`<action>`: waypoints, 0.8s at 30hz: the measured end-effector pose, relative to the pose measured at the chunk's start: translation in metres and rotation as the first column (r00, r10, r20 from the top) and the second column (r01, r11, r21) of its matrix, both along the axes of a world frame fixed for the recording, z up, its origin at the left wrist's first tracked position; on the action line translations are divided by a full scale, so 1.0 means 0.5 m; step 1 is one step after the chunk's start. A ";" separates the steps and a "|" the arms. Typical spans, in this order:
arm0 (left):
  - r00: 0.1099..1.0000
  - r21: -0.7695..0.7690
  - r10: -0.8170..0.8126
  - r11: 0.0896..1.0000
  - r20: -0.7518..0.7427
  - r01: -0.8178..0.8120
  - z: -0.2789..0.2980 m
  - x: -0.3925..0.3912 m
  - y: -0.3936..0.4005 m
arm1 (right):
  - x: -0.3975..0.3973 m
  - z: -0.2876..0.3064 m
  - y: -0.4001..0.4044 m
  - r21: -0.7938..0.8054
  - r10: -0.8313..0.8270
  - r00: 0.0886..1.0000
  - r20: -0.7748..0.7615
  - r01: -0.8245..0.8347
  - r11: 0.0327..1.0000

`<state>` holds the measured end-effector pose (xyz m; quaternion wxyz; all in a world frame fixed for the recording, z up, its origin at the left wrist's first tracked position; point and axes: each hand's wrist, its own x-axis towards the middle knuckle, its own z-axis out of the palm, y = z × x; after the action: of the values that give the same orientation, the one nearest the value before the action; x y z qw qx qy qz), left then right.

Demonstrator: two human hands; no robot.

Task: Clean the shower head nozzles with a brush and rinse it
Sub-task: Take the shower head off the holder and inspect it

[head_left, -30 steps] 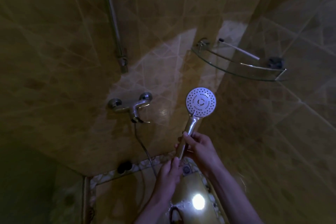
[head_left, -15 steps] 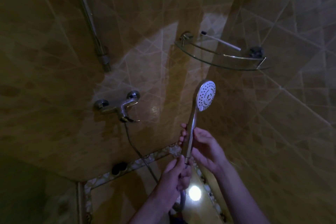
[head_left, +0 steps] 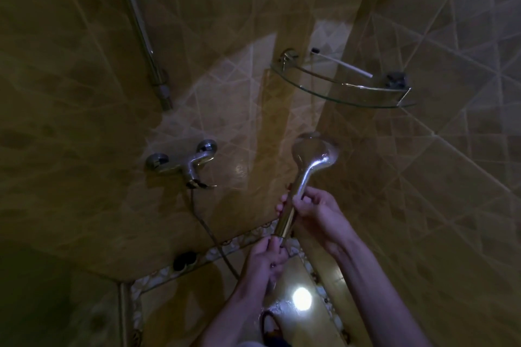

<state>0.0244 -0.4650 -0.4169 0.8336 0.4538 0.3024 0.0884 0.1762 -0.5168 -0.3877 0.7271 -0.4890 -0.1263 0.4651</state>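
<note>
Dim amber-tiled walls (head_left: 84,121) w/ glass corner shelf (head_left: 338,93), wet floor (head_left: 197,304) w/ light glare (head_left: 302,298).

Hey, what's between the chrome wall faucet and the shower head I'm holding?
Only bare tan wall tile, per the head view; nothing stands between the chrome faucet and the chrome hand-held shower head.

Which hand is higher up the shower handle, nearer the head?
The right hand: it grips mid-handle just below the shower head. The left hand holds the handle's bottom end, at the hose joint.
</note>
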 end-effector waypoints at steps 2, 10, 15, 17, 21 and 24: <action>1.000 -0.014 0.008 1.000 0.027 -0.008 0.003 0.002 -0.002 | 0.002 -0.008 -0.002 0.134 0.030 0.991 -0.127 -0.013 0.991; 1.000 0.125 0.016 0.992 -0.018 -0.014 0.002 0.007 -0.026 | -0.001 0.015 0.008 -0.321 0.106 0.918 0.381 0.023 0.947; 0.998 0.234 0.008 0.972 -0.070 0.008 0.001 0.003 -0.028 | -0.019 0.019 0.023 -0.355 0.036 0.822 0.568 0.205 0.912; 0.999 0.241 -0.002 0.970 -0.053 0.015 0.004 -0.001 -0.024 | -0.015 0.011 0.016 -0.294 -0.012 0.879 0.476 0.172 0.940; 0.999 0.198 -0.033 0.980 0.013 0.030 0.019 -0.008 -0.024 | 0.000 -0.016 -0.005 0.058 -0.008 0.998 -0.070 0.012 0.998; 0.997 0.192 -0.069 0.979 0.033 0.061 0.023 -0.009 -0.030 | -0.008 -0.030 -0.010 0.344 0.178 0.947 -0.267 -0.079 0.936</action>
<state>0.0200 -0.4799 -0.4055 0.7946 0.5394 0.2609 0.0986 0.1721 -0.5220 -0.4028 0.7767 -0.2771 -0.1246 0.5517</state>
